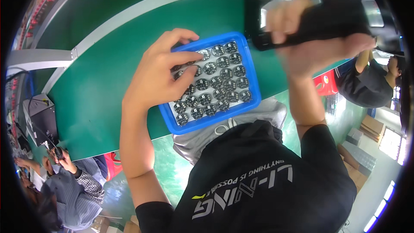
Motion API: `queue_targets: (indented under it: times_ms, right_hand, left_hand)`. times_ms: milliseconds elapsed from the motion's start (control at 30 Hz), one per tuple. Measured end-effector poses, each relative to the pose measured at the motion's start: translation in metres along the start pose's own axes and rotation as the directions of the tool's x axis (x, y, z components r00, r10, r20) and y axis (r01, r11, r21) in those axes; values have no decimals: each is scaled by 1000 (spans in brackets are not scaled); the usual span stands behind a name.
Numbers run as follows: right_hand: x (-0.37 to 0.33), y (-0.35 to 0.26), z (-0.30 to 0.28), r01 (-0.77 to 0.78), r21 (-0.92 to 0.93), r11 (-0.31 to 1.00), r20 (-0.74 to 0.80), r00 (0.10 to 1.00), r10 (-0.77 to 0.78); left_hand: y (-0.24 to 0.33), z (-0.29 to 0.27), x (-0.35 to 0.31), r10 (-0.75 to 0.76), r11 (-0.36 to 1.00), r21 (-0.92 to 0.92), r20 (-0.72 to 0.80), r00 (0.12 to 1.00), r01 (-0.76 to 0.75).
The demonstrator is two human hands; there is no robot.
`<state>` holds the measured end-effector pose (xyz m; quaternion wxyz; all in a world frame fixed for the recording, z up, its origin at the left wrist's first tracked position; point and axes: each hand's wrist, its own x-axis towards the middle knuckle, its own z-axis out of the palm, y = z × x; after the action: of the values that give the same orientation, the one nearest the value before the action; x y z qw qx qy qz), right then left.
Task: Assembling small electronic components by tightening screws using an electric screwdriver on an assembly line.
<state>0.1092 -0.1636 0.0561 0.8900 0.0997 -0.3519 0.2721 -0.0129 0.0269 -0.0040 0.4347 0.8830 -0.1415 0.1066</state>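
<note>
My left hand [159, 71] reaches over a blue tray [254, 77], thumb and index finger apart and the other fingers bent. Its index fingertip is at a small round circuit board [205, 54] near the tray's far side; whether it touches the board I cannot tell. Several more round circuit boards [216, 82], dark with shiny parts, stand in rows on a white insert, and the hand hides those on the left. At the upper right my right hand [315, 54], blurred, is closed around a black handheld device [338, 15], its exact kind unclear.
The tray sits on a green worktable [99, 95] near its front edge. Behind the device is a black frame-like thing [258, 4]. A dark grey box [41, 118] stands at the far left. Other people [71, 194] sit at left and right. Cartons [371, 127] are at the right.
</note>
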Motion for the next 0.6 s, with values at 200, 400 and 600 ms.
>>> queue_targets:
  times_ms: [200,400,600]
  right_hand:
    - [-15,54,9,-460,-884,83,-467,865,-184]
    - [-20,63,-11,-468,-881,71,-472,858,-204]
    - [-26,68,-19,-413,-892,182,-443,880,-172]
  left_hand:
    - [-2,2,-7,5,986,165,5,1000,-6]
    - [2,0,-7,-22,979,205,33,999,15]
    - [0,1,-8,-3,978,211,12,1000,0]
